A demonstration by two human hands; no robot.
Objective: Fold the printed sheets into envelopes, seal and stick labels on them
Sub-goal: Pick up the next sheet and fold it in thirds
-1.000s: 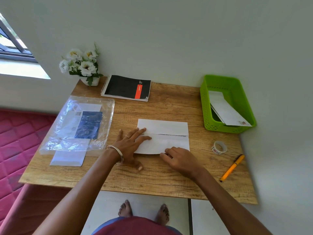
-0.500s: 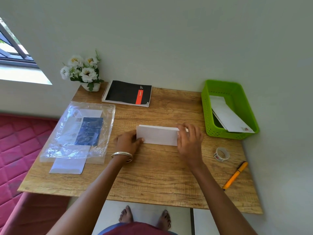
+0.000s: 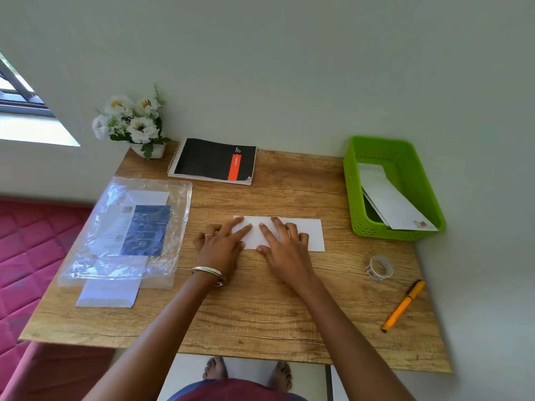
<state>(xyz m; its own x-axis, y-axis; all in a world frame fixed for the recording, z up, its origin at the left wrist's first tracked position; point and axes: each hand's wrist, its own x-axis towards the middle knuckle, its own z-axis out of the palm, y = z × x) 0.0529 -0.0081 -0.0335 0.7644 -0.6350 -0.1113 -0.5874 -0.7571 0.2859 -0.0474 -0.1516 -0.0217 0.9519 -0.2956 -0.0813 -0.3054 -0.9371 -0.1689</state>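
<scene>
Your left hand (image 3: 221,246) lies flat, fingers straight, pressing the left end of the folded sheet (image 3: 307,234) on the counter (image 3: 260,308). Just beside it, your right hand (image 3: 285,246) presses the sheet's middle with straight fingers. The sheet's right end lies uncovered.

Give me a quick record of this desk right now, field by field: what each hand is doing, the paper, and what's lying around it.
left hand: flat, straight fingers pressing the folded sheet's left end
right hand: flat, fingers spread on the sheet's middle
folded sheet: white, narrow strip, lying flat on the wooden table
green basket: right rear, holds white envelopes
tape roll: right of the sheet, apart from it
orange pen: near the right edge
plastic bag: left, papers inside
notebook: black, at the back
flowers: back left corner
</scene>
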